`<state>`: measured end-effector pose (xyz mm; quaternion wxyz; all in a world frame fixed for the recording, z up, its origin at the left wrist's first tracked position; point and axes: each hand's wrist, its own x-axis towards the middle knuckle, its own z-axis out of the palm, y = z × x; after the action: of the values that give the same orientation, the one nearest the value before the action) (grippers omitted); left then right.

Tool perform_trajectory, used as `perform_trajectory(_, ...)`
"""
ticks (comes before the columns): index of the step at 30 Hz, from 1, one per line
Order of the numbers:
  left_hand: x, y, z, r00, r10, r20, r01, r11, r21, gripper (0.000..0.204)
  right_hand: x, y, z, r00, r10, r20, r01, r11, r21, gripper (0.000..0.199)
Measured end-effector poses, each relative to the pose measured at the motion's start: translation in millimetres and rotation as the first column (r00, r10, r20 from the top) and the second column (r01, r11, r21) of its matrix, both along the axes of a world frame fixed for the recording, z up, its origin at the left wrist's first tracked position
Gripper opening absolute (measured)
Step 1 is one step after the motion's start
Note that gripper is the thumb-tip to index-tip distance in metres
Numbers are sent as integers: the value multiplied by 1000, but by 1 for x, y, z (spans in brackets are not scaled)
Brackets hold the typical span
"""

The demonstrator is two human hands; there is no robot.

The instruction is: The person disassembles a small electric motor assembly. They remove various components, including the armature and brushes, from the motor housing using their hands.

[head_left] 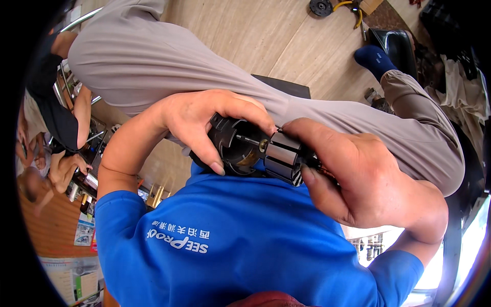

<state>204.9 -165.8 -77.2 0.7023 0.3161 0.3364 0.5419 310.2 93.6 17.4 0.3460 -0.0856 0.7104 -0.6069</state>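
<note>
The left hand (204,120) is gripping the black housing (232,148), fingers clamped around its rim. The right hand (358,174) is pinching the rotor (284,156) just right of it, shaft lying left-right, pointing into the housing's open mouth, above the grey trousers (153,61).

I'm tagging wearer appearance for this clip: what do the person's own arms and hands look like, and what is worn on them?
Both hands are bare: no gloves, rings or watch show on the left hand or the right hand. The forearms are uncovered too. Short sleeves of a bright blue shirt with pale lettering end near the upper arms.
</note>
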Motion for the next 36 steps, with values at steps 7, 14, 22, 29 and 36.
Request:
perform_trajectory(7,-1,1,3,999,-16,38,17,1000,-23,70,3,-9,-6,1000,-25,7,24,1000,11,43)
perform_trajectory(14,0,-2,1,1000,-14,1,14,1000,-15,71,2,-11,-7,1000,8,9,-8,999,45,45)
perform_trajectory(22,0,-3,0,1000,-14,10,14,1000,-23,73,3,-15,-8,1000,-10,-3,10,999,50,45)
perform_trajectory(29,0,0,4,999,-29,38,31,997,-64,71,4,-18,-11,998,-36,-52,38,999,30,45)
perform_trajectory(36,0,1,4,998,-51,24,52,997,-64,72,5,-21,-14,997,-22,-68,25,999,42,46)
